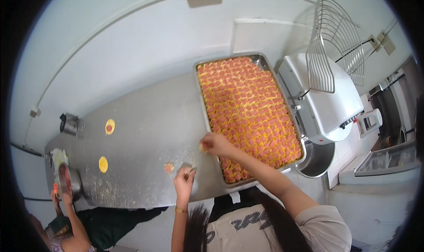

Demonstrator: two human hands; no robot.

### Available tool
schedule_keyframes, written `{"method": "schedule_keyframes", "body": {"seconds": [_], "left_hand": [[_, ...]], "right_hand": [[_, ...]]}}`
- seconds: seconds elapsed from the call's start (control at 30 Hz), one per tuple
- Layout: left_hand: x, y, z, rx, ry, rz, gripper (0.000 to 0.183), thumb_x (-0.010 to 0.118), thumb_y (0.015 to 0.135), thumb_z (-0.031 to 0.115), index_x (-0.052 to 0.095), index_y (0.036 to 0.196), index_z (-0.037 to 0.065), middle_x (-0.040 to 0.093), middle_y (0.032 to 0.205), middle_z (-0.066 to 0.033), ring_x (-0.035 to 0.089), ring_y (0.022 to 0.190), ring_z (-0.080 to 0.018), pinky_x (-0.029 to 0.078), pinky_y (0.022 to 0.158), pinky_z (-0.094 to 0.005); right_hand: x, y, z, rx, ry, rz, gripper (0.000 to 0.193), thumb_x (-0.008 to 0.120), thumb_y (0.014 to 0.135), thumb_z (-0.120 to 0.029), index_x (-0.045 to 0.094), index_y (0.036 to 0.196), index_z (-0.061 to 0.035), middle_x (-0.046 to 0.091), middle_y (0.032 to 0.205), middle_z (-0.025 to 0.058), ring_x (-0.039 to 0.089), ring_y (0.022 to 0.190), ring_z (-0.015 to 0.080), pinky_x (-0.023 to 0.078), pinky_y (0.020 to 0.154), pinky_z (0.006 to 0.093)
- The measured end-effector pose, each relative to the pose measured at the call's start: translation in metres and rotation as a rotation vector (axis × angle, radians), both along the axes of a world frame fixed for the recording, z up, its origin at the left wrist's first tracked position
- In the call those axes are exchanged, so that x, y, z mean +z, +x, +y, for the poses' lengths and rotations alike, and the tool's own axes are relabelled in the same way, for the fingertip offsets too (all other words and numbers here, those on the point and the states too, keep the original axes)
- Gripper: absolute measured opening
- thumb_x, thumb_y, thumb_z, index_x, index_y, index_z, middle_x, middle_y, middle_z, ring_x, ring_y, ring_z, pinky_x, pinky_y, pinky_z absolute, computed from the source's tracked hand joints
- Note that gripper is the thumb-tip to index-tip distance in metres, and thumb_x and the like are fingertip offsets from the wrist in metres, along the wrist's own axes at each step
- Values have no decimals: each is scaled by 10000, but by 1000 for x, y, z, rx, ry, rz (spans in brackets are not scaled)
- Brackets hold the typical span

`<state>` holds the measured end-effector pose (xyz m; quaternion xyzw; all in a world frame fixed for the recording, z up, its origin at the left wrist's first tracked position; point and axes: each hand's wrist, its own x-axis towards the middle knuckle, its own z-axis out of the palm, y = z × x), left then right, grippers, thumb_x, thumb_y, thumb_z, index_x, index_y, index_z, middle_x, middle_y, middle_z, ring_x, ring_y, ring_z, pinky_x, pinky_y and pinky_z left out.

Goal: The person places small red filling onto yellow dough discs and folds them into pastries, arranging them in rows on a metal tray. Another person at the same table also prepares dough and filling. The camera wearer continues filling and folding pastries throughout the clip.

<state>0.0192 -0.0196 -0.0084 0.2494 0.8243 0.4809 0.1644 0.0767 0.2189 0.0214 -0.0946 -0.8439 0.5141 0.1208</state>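
My right hand (217, 144) pinches a small yellow-and-pink dumpling (203, 147) just at the left rim of a long metal tray (204, 102). The tray is packed with several rows of orange-and-pink dumplings (247, 110). My left hand (184, 180) rests on the steel table (150, 132) with its fingers curled; whether they hold anything is unclear. One folded dumpling (168, 167) lies on the table just left of that hand.
Two round yellow wrappers (110, 126) (103, 164) lie further left, one with red filling. Another person's hands (62, 196) work at a metal bowl (69, 179) at the table's left end. A small metal cup (68, 124) stands behind. A white mixer (327, 101) with wire guard and bowl (316, 160) stands right.
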Motion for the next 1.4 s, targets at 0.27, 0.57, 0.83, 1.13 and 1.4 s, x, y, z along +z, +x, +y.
{"method": "schedule_keyframes", "body": {"seconds": [0.27, 0.57, 0.83, 1.13, 1.4], "left_hand": [[-24, 29, 5, 147, -233, 479, 157, 606, 881, 194, 557, 897, 45, 572, 835, -137, 578, 704, -337, 466, 626, -421], [-23, 34, 10, 178, -418, 449, 152, 553, 891, 193, 511, 905, 48, 538, 867, -145, 573, 757, -363, 460, 638, -435], [-21, 35, 11, 200, -469, 401, 203, 523, 920, 216, 471, 933, 20, 545, 849, -165, 544, 778, -376, 437, 698, -449], [-23, 34, 11, 178, -453, 451, 199, 523, 915, 208, 484, 901, 13, 494, 844, -164, 549, 755, -378, 449, 678, -429], [-29, 31, 6, 174, -473, 442, 219, 523, 902, 242, 491, 927, 27, 506, 886, -169, 555, 774, -394, 449, 659, -462]], "right_hand": [[50, 14, 308, -750, 339, 70, 289, 733, 676, -100, 675, 959, -79, 646, 908, 124, 622, 882, 311, 492, 779, 395], [-20, -39, 450, -693, 610, -9, 140, 618, 675, -44, 646, 813, -45, 597, 833, 163, 585, 801, 366, 472, 706, 429], [-41, -52, 458, -578, 604, -40, 105, 638, 667, -37, 580, 755, -41, 589, 817, 140, 583, 807, 345, 476, 698, 424], [-40, -53, 469, -273, 622, -52, 125, 613, 632, -3, 612, 746, -53, 611, 762, 149, 586, 781, 346, 466, 683, 418], [-29, -56, 472, -128, 658, -199, 139, 602, 607, -6, 625, 736, -51, 620, 777, 155, 588, 789, 348, 459, 670, 415]]}}
